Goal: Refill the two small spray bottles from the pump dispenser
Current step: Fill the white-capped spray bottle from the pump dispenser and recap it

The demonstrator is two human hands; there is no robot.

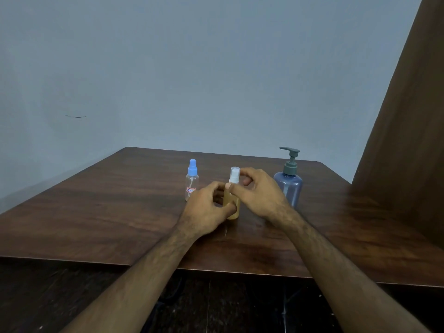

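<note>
Left hand [208, 207] grips the amber spray bottle [232, 205] upright on the table [96, 212]; right hand [255, 192] pinches its white cap [234, 175] (probably unscrewing). Blue-capped bottle [192, 180] stands left of it, pump dispenser [288, 181] right. Steady the base, twist only the collar.

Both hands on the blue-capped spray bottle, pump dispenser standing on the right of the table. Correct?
Not quite. The head view shows the left hand and right hand on the white-capped bottle of amber liquid; the blue-capped bottle stands untouched. The pump dispenser is on the right.
</note>
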